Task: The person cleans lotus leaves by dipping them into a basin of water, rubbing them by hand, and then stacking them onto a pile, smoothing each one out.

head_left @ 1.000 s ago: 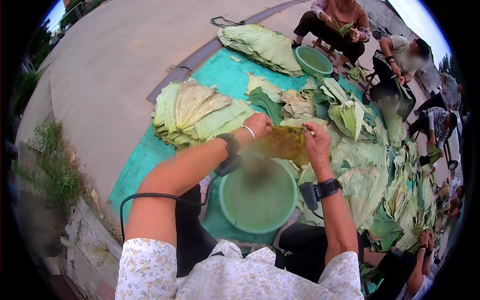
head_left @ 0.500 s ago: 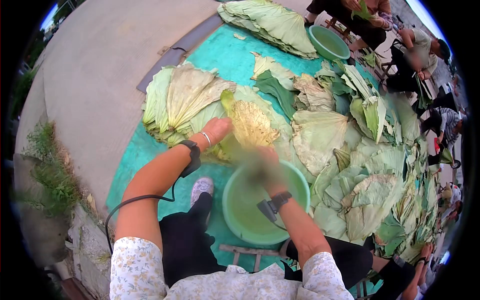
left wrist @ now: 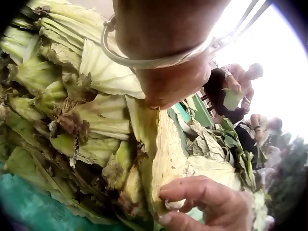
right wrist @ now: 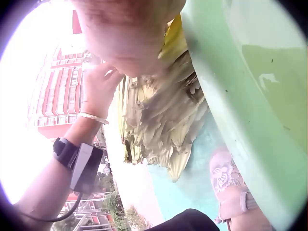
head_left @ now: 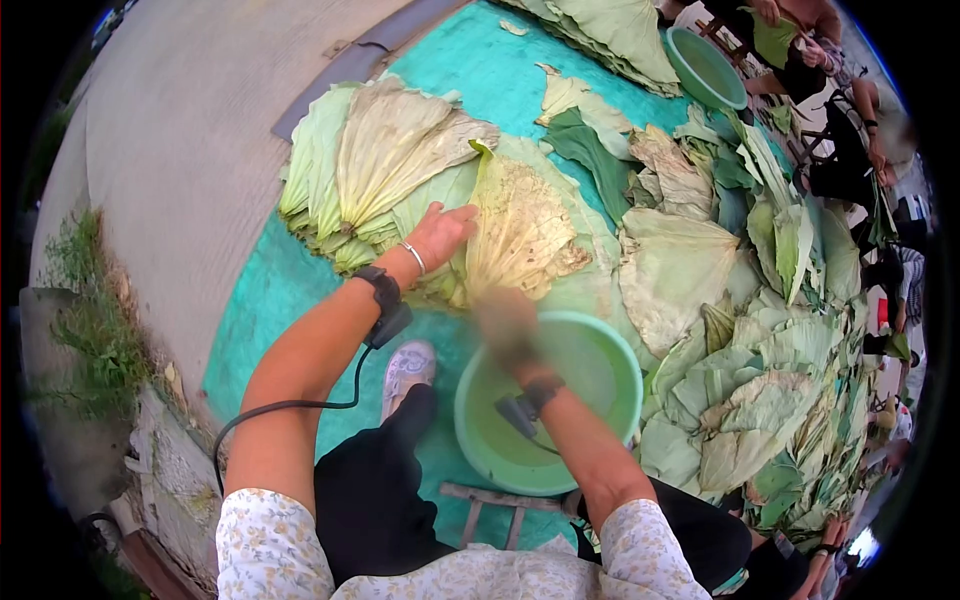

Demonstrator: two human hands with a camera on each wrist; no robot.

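A yellowish, brown-spotted lotus leaf (head_left: 530, 225) is spread over the paler stacked leaves in the head view. My left hand (head_left: 443, 238), with a bracelet at its wrist, lies at the leaf's left edge, fingers extended and touching it. Blurred in the head view, my right hand (head_left: 508, 325) is at the leaf's lower end, above the rim of a green basin (head_left: 636, 400). The left wrist view shows the right hand's thumb and forefinger (left wrist: 183, 188) pinching the leaf's narrow end. Left of it lies a fanned pile of folded leaves (head_left: 385, 165).
A teal sheet (head_left: 265, 335) covers the ground, with a wide spread of loose leaves (head_left: 760, 390) on the right. The basin holds water, and a stool (head_left: 500, 497) stands below it. Other people sit at the upper right near a second basin (head_left: 705, 65).
The yellowish leaf, earlier stretched between both hands above the basin, has moved left and down onto the pile and now lies flatter. The left hand has loosened its fingers; the head view has shifted.
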